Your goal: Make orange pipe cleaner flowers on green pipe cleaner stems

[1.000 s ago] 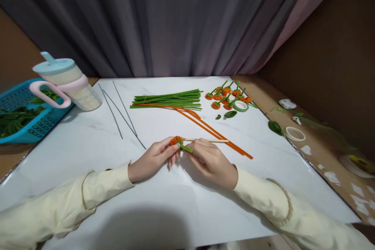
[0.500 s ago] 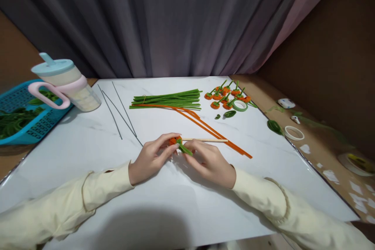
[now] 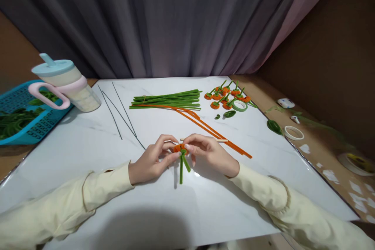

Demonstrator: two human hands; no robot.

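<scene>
I have the left hand gripping the orange piece, its thumb in front and its other fingers curled behind. The right hand pinches the opposite edge, thumb nearest me; I cannot tell exactly where its hidden fingertips sit. The piece is between the two hands, raised over the near half of the white table, and two green ends hang from it toward me.

Just beyond the right hand I see a pale stick, partly hidden by it, one end crossing the orange strips. Those strips run back to a bundle of green strips. To my right, more orange pieces sit clustered beside a roll of green tape, with a leaf nearer. To my left lie thin wires, then a cup and a blue basket holding greenery.
</scene>
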